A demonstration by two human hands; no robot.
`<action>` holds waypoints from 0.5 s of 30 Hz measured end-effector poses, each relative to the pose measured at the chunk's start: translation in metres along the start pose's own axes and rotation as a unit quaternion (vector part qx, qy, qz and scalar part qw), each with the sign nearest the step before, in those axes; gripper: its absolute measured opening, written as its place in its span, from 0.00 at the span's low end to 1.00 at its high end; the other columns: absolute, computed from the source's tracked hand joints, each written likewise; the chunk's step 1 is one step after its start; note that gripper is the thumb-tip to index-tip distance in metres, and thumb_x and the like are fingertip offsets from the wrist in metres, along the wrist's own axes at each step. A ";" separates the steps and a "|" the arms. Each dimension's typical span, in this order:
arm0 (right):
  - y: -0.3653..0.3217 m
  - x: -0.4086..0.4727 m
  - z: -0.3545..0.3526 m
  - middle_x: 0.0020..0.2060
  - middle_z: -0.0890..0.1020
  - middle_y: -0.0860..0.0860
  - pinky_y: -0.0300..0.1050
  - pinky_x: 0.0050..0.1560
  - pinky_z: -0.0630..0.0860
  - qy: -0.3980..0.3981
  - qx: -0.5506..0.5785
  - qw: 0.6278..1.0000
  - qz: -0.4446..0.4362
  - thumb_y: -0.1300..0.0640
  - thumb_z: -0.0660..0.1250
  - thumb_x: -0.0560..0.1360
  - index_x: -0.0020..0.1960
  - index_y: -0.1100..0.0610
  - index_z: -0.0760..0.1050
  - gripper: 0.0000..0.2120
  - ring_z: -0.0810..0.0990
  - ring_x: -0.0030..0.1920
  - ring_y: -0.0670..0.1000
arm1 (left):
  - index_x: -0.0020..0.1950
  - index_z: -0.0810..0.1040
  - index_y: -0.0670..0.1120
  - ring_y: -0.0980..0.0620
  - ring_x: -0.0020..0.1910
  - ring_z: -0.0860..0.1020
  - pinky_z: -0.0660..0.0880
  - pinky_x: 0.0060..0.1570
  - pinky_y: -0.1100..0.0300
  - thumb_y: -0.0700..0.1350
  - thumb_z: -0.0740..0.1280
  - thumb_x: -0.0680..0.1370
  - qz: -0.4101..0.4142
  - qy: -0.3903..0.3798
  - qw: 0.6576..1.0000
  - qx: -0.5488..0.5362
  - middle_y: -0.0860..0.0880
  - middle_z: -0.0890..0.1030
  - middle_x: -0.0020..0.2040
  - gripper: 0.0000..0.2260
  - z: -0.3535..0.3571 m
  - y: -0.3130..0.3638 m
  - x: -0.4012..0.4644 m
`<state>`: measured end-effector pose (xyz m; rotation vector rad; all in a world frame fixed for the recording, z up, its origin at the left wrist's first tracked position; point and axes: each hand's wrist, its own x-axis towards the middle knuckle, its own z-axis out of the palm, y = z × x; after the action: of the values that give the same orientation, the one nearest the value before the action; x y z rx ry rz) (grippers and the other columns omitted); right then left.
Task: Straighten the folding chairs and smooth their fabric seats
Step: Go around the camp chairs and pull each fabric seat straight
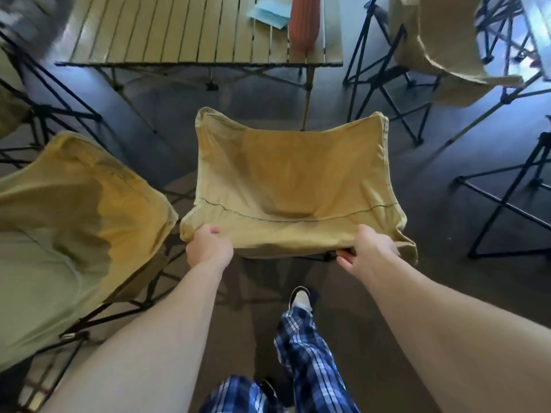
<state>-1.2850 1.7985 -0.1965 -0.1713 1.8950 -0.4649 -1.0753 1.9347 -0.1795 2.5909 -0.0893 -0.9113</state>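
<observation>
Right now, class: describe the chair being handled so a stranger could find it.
Start at the slatted table. The tan chair directly before it is the one, set between other folding chairs. Only its near edge is gripped by the left hand and right hand.

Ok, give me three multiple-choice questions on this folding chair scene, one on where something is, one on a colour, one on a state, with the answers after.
1. Where do the hands hold the middle chair?
A. its near fabric edge
B. its far corners
C. its legs

2. What colour is the tall ribbed object on the slatted table?
A. blue
B. terracotta orange
C. white

3. What state is the middle chair's seat fabric in?
A. pulled flat and tight
B. sagging in the centre
C. taken off its frame

Answers:
1 A: the left hand and right hand both grip the near edge.
2 B: it looks orange-brown beside a pale blue paper.
3 B: the fabric dips in a shadowed hollow, held up at its corners.
</observation>
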 end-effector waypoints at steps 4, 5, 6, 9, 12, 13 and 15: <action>-0.066 0.013 0.002 0.64 0.73 0.59 0.59 0.39 0.82 0.044 0.025 0.999 0.004 0.64 0.57 0.80 0.72 0.58 0.63 0.20 0.79 0.57 0.62 | 0.77 0.60 0.51 0.40 0.62 0.74 0.75 0.60 0.47 0.40 0.64 0.80 -0.022 0.019 0.999 -0.036 0.43 0.71 0.70 0.27 -0.001 0.053 0.019; -0.076 0.019 0.006 0.65 0.73 0.58 0.60 0.41 0.82 0.074 0.047 0.996 0.007 0.65 0.55 0.81 0.72 0.57 0.64 0.19 0.78 0.59 0.62 | 0.78 0.57 0.49 0.39 0.63 0.73 0.74 0.60 0.47 0.42 0.63 0.81 -0.036 0.030 0.998 -0.047 0.42 0.70 0.71 0.27 -0.002 0.064 0.022; -0.083 0.023 0.010 0.64 0.74 0.58 0.61 0.44 0.82 0.110 0.066 0.992 0.018 0.63 0.52 0.82 0.70 0.56 0.66 0.18 0.78 0.59 0.62 | 0.78 0.58 0.47 0.38 0.64 0.73 0.74 0.60 0.47 0.45 0.61 0.82 -0.045 0.038 0.998 -0.038 0.41 0.70 0.71 0.25 -0.002 0.075 0.026; -0.103 0.037 0.018 0.59 0.77 0.57 0.59 0.44 0.82 0.139 0.041 0.989 -0.005 0.63 0.53 0.80 0.69 0.57 0.70 0.19 0.78 0.49 0.60 | 0.71 0.68 0.40 0.37 0.60 0.75 0.73 0.57 0.48 0.48 0.59 0.83 -0.037 0.040 0.998 0.022 0.38 0.73 0.66 0.19 0.005 0.099 0.037; -0.117 0.046 0.013 0.58 0.75 0.56 0.48 0.37 0.80 0.051 -0.029 0.997 -0.047 0.68 0.57 0.79 0.73 0.61 0.64 0.22 0.77 0.40 0.53 | 0.67 0.73 0.39 0.38 0.58 0.76 0.75 0.58 0.47 0.47 0.61 0.81 -0.014 0.019 0.999 0.027 0.38 0.75 0.64 0.17 0.014 0.121 0.048; -0.120 0.048 0.010 0.61 0.74 0.58 0.46 0.36 0.79 0.031 -0.028 0.998 -0.046 0.68 0.57 0.80 0.73 0.62 0.63 0.22 0.76 0.39 0.51 | 0.66 0.74 0.38 0.38 0.58 0.76 0.76 0.57 0.47 0.46 0.61 0.81 -0.004 0.011 0.999 0.041 0.38 0.76 0.63 0.16 0.016 0.126 0.050; -0.124 0.053 0.007 0.62 0.76 0.58 0.50 0.37 0.81 0.064 0.014 0.997 -0.041 0.67 0.55 0.79 0.71 0.60 0.66 0.20 0.78 0.39 0.54 | 0.65 0.74 0.37 0.38 0.58 0.77 0.75 0.54 0.49 0.44 0.61 0.82 0.013 0.003 0.998 0.061 0.38 0.77 0.61 0.15 0.019 0.135 0.050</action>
<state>-1.3111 1.6661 -0.1947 -0.2063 2.0112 -0.5697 -1.0388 1.7943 -0.1707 2.6971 -0.1823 -0.9157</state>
